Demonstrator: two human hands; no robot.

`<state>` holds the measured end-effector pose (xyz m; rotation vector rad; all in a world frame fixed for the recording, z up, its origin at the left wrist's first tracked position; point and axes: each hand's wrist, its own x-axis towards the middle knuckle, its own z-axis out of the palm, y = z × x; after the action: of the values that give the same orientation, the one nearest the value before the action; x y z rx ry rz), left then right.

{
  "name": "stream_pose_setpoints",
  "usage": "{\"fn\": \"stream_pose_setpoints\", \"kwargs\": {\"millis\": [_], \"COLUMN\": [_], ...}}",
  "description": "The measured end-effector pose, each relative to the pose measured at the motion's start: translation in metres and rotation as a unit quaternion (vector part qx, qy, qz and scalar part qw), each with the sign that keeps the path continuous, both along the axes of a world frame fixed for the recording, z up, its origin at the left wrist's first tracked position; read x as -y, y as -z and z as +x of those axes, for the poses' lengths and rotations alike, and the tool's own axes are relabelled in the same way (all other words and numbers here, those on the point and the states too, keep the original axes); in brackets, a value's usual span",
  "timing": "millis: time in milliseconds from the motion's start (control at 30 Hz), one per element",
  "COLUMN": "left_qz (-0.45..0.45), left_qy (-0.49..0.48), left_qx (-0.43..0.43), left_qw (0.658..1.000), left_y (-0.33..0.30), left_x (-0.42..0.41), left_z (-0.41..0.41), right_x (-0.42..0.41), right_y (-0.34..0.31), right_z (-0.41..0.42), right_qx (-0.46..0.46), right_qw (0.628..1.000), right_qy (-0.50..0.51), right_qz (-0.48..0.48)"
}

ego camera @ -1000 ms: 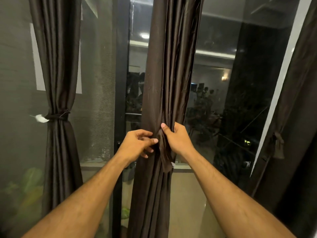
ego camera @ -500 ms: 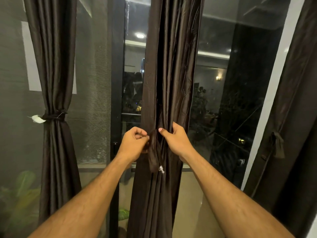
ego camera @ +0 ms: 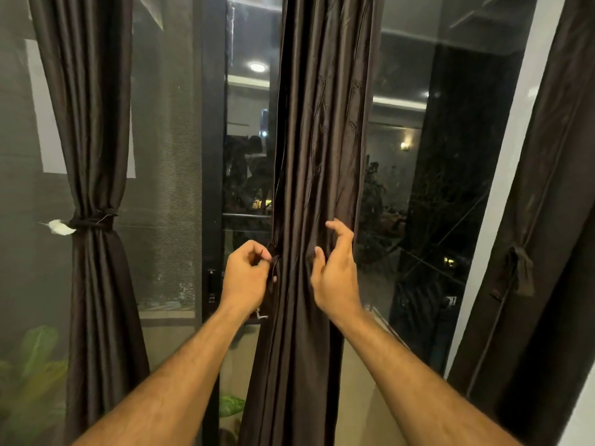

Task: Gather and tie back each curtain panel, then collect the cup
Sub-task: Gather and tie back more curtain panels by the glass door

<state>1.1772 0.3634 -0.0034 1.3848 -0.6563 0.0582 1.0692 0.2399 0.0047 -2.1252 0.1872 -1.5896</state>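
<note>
While my left hand (ego camera: 248,275) pinches the dark tie strip (ego camera: 274,268) at the left edge of the middle curtain (ego camera: 315,188), my right hand (ego camera: 335,272) has come off the tie. A moment ago it was pinching the fabric right beside my left thumb at the front of the bundle; now it sits toward three o'clock, fingers loosely curled and spread, thumb resting against the folds, gripping nothing that I can see. The strip that hung down the front between my hands is gone from there, and only its pale frayed tip (ego camera: 262,316) shows below my left wrist. I take that to mean I have let one end go so that I can reach round the back of the bundle at three o'clock and bring the strip around, so the knot on this panel is not yet made.

Out at nine o'clock the left curtain (ego camera: 93,140) is already cinched by its band (ego camera: 91,222), with a white tag (ego camera: 59,227) sticking out. At three o'clock the right curtain (ego camera: 547,188) hangs against the white frame (ego camera: 515,156), with a tie (ego camera: 515,272) knotted on it. Dark glass (ego camera: 418,220) lies behind everything. No cup is in sight, so that step comes afterwards and somewhere else.
</note>
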Motion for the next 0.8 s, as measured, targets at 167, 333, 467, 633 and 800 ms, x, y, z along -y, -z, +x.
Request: {"fn": "stream_pose_setpoints", "kwargs": {"millis": [167,333,467,633,800], "left_qz": [-0.008,-0.028,-0.036,-0.006,-0.01], "left_qy": [0.017,0.033,0.047,0.025,0.027], "left_qx": [0.01,0.025,0.022,0.038,0.016], "left_qw": [1.0,0.999,0.998,0.999,0.999], "left_y": [-0.002,-0.001,0.001,0.004,0.007], "left_x": [0.004,0.005,0.005,0.006,0.005], "left_z": [-0.012,-0.02,-0.025,-0.023,-0.023], "right_x": [-0.004,-0.013,-0.013,-0.012,-0.011], "right_y": [-0.002,-0.001,-0.001,-0.001,0.001], "right_z": [0.0,0.005,0.006,0.006,0.007], "right_qx": [-0.056,-0.037,-0.043,-0.036,-0.035], "right_qw": [0.998,0.998,0.998,0.999,0.995], "right_qy": [-0.023,-0.038,-0.038,-0.027,-0.041], "right_qz": [-0.012,0.032,0.029,0.028,0.084]}}
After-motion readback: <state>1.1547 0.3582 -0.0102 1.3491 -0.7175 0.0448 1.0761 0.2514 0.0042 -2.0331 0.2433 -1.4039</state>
